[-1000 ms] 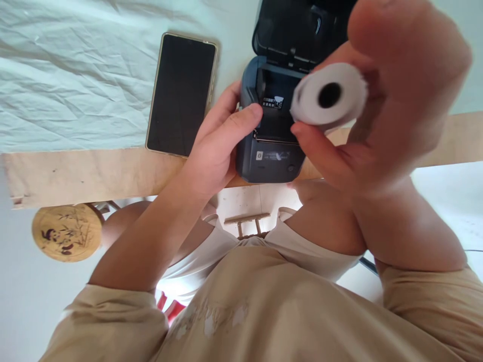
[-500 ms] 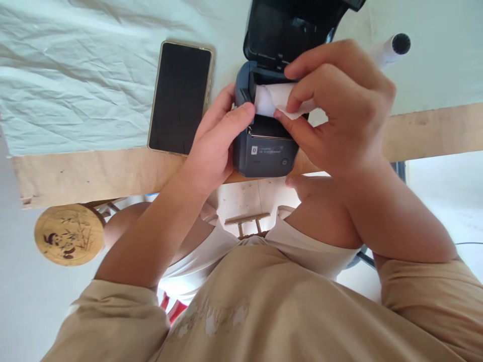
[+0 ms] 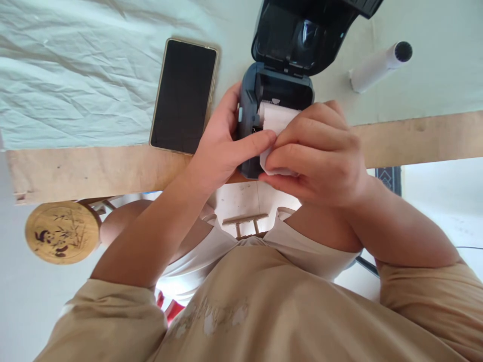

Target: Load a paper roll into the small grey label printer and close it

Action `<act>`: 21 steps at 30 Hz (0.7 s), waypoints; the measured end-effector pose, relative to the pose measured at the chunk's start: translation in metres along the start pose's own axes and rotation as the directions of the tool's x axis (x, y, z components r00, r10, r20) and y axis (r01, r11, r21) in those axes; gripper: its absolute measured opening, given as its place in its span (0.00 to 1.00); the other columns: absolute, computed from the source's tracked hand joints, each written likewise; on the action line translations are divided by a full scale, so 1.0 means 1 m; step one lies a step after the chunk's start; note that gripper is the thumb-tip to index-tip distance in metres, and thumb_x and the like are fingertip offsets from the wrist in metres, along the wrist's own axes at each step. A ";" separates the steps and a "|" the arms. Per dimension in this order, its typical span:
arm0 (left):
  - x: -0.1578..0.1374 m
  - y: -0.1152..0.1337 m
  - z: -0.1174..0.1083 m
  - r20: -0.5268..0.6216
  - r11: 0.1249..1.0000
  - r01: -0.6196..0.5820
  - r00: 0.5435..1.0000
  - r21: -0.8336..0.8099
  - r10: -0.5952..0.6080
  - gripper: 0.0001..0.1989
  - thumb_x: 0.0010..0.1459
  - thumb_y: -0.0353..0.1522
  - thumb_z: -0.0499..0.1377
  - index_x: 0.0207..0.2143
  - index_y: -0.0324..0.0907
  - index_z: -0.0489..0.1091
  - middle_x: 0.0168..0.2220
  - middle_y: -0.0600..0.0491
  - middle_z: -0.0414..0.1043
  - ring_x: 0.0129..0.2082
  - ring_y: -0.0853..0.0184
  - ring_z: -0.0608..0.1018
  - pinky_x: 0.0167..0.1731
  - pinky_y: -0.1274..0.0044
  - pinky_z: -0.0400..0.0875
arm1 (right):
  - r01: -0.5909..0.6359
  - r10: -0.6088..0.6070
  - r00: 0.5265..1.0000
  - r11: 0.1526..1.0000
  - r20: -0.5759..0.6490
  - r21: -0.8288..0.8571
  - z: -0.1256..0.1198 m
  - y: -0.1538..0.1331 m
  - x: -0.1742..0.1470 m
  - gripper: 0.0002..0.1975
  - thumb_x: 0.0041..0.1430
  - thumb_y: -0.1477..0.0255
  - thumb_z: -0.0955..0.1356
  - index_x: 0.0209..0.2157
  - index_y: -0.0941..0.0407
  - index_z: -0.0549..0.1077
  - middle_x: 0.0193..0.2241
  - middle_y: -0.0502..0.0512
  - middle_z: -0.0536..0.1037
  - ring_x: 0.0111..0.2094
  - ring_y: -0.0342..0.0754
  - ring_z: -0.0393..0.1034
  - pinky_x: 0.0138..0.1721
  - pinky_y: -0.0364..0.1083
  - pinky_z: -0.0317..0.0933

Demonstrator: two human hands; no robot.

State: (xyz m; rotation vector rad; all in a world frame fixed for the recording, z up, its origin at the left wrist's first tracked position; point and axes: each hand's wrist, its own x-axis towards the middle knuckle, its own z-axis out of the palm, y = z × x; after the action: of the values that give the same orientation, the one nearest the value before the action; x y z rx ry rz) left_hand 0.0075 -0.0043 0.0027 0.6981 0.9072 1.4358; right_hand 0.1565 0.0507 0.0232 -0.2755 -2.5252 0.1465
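Note:
A small dark label printer sits at the table's front edge, its black lid swung up and back. White paper from a roll lies in the compartment, with its loose end over the printer's front. My left hand grips the printer's left side, and its thumb presses on the paper. Closed around the paper's loose end, my right hand covers the printer's front right part. The button and label on the front are hidden behind it.
Left of the printer lies a phone with a dark screen. To the right is a white cylinder with a black end. A pale green cloth covers the table behind its bare wooden edge. A round wooden stool stands below left.
My right hand has drawn the paper's end toward me, over the printer's front. My left thumb has shifted onto the paper. The white cylinder at the right now shows more fully.

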 end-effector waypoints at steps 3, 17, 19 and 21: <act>0.000 -0.001 -0.003 0.001 0.998 -0.007 1.000 0.062 0.007 0.21 0.45 0.28 0.61 0.43 0.43 0.62 0.32 0.54 0.66 0.30 0.78 0.69 0.29 0.84 0.65 | -0.034 0.037 0.999 0.985 -0.012 0.172 -0.003 0.007 -0.003 0.10 0.52 0.63 0.66 0.32 0.55 0.69 0.32 0.44 0.69 0.37 0.31 0.59 0.43 0.39 0.51; 0.000 -0.010 -0.010 -0.042 0.979 -0.075 0.996 0.190 0.084 0.46 0.41 0.29 0.62 0.62 0.44 0.46 0.54 0.51 0.64 0.41 0.77 0.71 0.40 0.84 0.68 | -0.405 0.561 0.824 0.682 -0.081 0.609 -0.001 0.032 0.006 0.23 0.62 0.66 0.57 0.57 0.57 0.50 0.56 0.50 0.56 0.50 0.28 0.61 0.41 0.30 0.59; 0.005 -0.018 -0.019 0.105 0.962 -0.154 0.986 0.226 0.133 0.49 0.38 0.30 0.64 0.62 0.49 0.44 0.54 0.53 0.63 0.39 0.78 0.72 0.39 0.84 0.69 | -0.326 0.519 0.841 0.710 -0.151 0.624 0.004 0.038 0.002 0.26 0.62 0.59 0.55 0.55 0.61 0.54 0.53 0.53 0.57 0.48 0.29 0.61 0.48 0.33 0.62; 0.008 -0.024 -0.028 0.182 0.941 -0.199 0.971 0.272 0.153 0.49 0.39 0.30 0.64 0.62 0.53 0.42 0.58 0.54 0.58 0.42 0.77 0.72 0.41 0.83 0.71 | -0.317 0.491 0.860 0.729 -0.141 0.607 0.008 0.044 -0.004 0.29 0.61 0.54 0.55 0.52 0.63 0.59 0.50 0.54 0.59 0.50 0.31 0.61 0.57 0.36 0.61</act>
State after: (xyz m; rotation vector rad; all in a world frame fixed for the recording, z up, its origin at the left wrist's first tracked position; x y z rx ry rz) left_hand -0.0043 -0.0006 -0.0326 1.1221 0.9576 1.3940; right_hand 0.1624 0.0918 0.0075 -0.5618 -1.9680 0.9493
